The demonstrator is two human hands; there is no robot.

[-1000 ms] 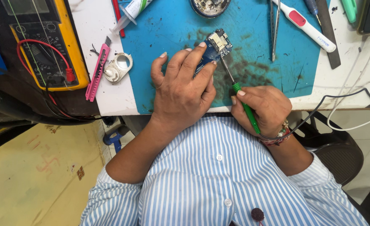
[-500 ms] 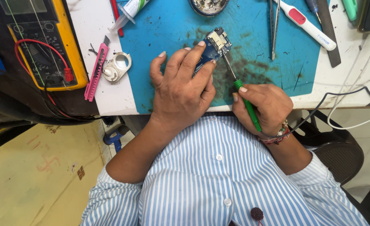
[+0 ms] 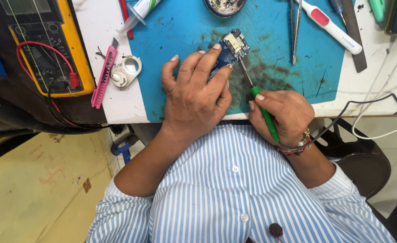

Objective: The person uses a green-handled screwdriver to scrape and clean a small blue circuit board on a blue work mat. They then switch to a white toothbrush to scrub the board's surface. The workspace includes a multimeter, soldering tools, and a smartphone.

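Board: small blue circuit board (image 3: 231, 48) lies on my blue work mat (image 3: 185, 36), near its middle, with a metal-shielded part at its far end.
Left hand: my left hand (image 3: 197, 92) lies palm down over the near end of the board, fingers spread, fingertips pressing it to the mat.
Right hand: my right hand (image 3: 281, 114) is closed in a pen grip round the green-handled soldering iron (image 3: 262, 108), near the mat's front edge.
Iron tip: its metal shaft slants up to the board's right edge; whether it touches I cannot tell.
Left of mat: pink utility knife (image 3: 103, 74), white round part (image 3: 126, 69), yellow multimeter (image 3: 50, 45).
Right of mat: tweezers (image 3: 294, 31) and a white pen-shaped tool (image 3: 331, 27).
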